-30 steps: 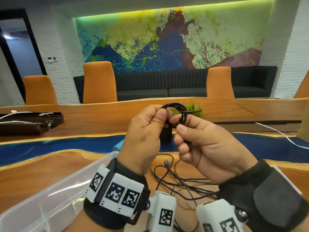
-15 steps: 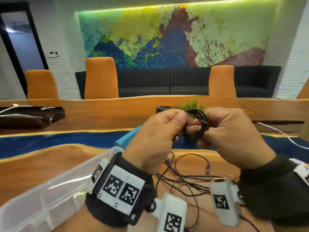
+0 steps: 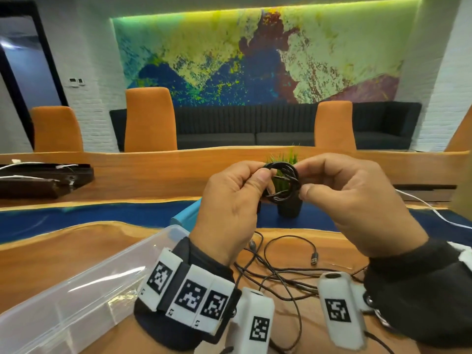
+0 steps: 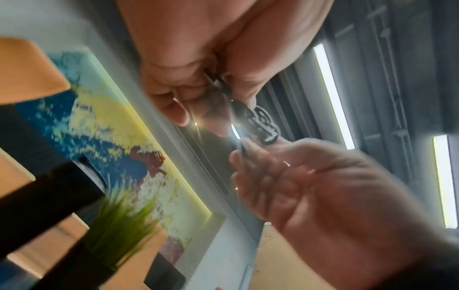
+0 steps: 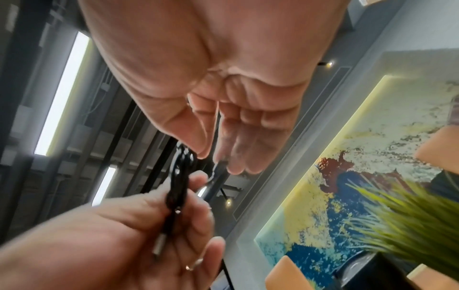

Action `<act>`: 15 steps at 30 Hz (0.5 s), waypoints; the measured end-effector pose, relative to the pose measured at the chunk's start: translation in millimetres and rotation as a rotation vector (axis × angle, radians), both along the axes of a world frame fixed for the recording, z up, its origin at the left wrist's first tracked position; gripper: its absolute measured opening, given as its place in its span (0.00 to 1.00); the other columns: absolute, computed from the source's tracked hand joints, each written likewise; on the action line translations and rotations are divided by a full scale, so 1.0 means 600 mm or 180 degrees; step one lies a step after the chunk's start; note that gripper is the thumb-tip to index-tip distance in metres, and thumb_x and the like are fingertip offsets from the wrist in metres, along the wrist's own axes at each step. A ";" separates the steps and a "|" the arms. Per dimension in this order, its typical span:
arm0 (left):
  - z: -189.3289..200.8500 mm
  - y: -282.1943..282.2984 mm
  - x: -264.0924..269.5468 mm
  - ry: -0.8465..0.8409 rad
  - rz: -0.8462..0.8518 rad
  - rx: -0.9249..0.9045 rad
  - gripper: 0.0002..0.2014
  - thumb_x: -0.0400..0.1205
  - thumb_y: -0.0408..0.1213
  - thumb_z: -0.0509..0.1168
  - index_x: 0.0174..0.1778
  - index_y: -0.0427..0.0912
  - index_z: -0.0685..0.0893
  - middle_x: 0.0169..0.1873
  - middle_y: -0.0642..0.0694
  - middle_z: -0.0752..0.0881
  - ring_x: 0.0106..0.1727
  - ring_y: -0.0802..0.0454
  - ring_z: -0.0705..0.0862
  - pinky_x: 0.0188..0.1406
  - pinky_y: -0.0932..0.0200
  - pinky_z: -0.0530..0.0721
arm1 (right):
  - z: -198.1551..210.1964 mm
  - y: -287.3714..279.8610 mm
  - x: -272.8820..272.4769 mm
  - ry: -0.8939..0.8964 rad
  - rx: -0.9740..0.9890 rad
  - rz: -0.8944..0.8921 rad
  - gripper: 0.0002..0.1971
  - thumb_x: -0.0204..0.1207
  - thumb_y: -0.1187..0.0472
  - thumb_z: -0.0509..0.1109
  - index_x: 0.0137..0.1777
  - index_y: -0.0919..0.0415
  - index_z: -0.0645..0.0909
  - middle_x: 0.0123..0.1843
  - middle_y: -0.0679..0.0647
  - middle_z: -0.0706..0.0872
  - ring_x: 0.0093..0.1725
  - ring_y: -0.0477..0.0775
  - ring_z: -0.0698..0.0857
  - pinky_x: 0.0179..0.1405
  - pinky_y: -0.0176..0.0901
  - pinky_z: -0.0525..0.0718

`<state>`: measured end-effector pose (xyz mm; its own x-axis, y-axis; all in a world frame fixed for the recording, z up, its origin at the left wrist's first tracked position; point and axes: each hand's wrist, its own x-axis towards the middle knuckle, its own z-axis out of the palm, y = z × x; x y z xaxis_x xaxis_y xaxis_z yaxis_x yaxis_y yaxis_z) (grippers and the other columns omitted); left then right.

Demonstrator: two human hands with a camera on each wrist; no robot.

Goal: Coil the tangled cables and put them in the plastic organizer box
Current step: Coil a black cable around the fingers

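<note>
Head view: left hand and right hand pinch the coiled black cable; other fingers seemingly curled.

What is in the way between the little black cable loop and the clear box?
Nothing visible. Both hands hold the coiled cable above the table; the plastic box sits open, low on the left. The left hand merely shares that side.

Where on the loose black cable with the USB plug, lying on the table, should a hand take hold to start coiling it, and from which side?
Probably just behind the USB plug, coming from above on the right: that end lies free on the wooden table, clear of the tangled cables nearer the plastic organizer box.
</note>
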<state>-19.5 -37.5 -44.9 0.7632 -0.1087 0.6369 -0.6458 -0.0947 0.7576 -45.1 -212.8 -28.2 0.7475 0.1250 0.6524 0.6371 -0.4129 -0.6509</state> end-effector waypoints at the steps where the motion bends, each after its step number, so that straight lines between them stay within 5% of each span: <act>1: 0.000 0.002 0.002 -0.0073 0.0097 0.0009 0.10 0.88 0.37 0.62 0.53 0.45 0.90 0.42 0.54 0.90 0.49 0.56 0.87 0.49 0.64 0.85 | 0.001 0.002 -0.002 -0.0013 0.0097 0.0012 0.13 0.76 0.70 0.71 0.53 0.51 0.87 0.47 0.43 0.91 0.51 0.42 0.88 0.50 0.32 0.86; 6: 0.002 0.010 0.005 -0.0261 0.0467 0.0131 0.10 0.88 0.37 0.61 0.55 0.44 0.89 0.44 0.51 0.90 0.48 0.56 0.86 0.44 0.68 0.83 | 0.002 0.024 -0.012 0.0296 0.0779 0.0414 0.08 0.74 0.59 0.73 0.53 0.55 0.88 0.46 0.53 0.92 0.49 0.53 0.91 0.46 0.43 0.90; 9: -0.001 0.008 0.003 -0.0305 0.0537 0.0283 0.11 0.89 0.38 0.58 0.56 0.42 0.87 0.44 0.49 0.89 0.46 0.58 0.85 0.41 0.71 0.81 | -0.002 0.035 -0.014 0.0143 0.0449 0.0197 0.12 0.69 0.48 0.74 0.50 0.49 0.88 0.44 0.47 0.91 0.48 0.49 0.90 0.45 0.46 0.91; 13: -0.009 0.002 0.004 0.0216 0.0190 0.0194 0.13 0.90 0.42 0.56 0.51 0.46 0.85 0.39 0.53 0.87 0.40 0.61 0.83 0.42 0.62 0.80 | -0.019 0.036 0.004 -0.0006 0.0358 -0.0219 0.11 0.75 0.61 0.75 0.53 0.46 0.83 0.46 0.45 0.88 0.46 0.46 0.89 0.43 0.46 0.91; 15: -0.008 -0.001 0.000 0.0674 -0.0258 -0.0010 0.13 0.89 0.45 0.57 0.46 0.49 0.86 0.37 0.55 0.85 0.39 0.64 0.80 0.42 0.63 0.77 | -0.026 0.036 0.013 -0.0176 0.0334 -0.0418 0.14 0.76 0.66 0.74 0.52 0.45 0.79 0.49 0.46 0.85 0.46 0.43 0.87 0.41 0.37 0.89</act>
<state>-19.4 -37.8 -49.8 0.8688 -0.1732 0.4639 -0.4777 -0.0464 0.8773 -37.3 -191.3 -43.9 0.7156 -0.0424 0.6972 0.6180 -0.4266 -0.6603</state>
